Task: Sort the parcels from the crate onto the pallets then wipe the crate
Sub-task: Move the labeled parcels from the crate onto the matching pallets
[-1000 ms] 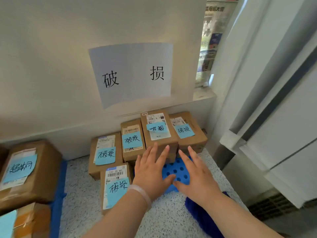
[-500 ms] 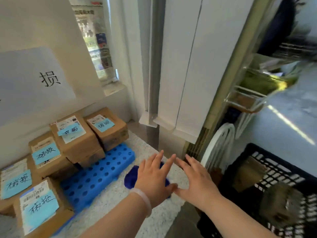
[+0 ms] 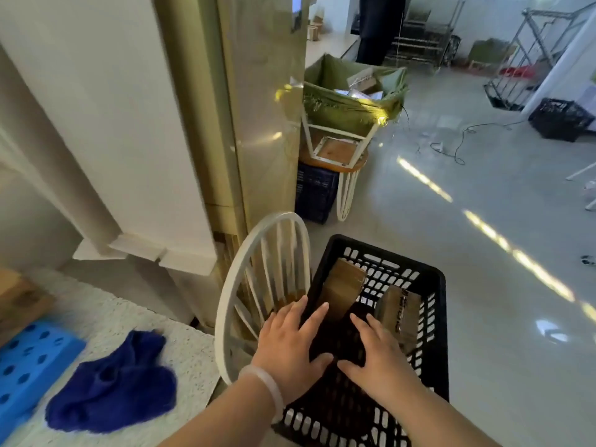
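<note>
- While both arms reach forward and down from the bottom edge of the view, the left hand (image 3: pixel 290 346) and right hand (image 3: pixel 377 359) hang palm-down, side by side, over the black crate (image 3: pixel 387 254).
- The left hand lies over the crate's left rim with its fingers straight and fanned, pointing to the crate's far side. It holds nothing, and a pale bracelet (image 3: pixel 269 388) rings its wrist.
- The right hand is over the crate's inside. Its fingers are also straight and spread, angled toward the far left corner, and it grips nothing.
- The two thumbs point at each other, tips near but apart, with the dark crate floor showing between them.
- Whether either palm touches the crate cannot be told.
- Two brown parcels are in the crate. The first parcel (image 3: pixel 343 288) leans tilted against the far wall, just beyond the left hand's fingertips. The second parcel (image 3: pixel 400 312) leans by the crate's right wall, just beyond the right hand.
- A white chair back (image 3: pixel 245 250) stands just left of the crate, close against its left rim.
- Farther left of the crate, a dark blue cloth (image 3: pixel 113 385) lies crumpled on a speckled surface (image 3: pixel 180 343). A blue perforated pallet (image 3: pixel 29 359) sits left of the cloth.
- Well beyond the crate's far side, a green bag (image 3: pixel 351 95) hangs open.
</note>
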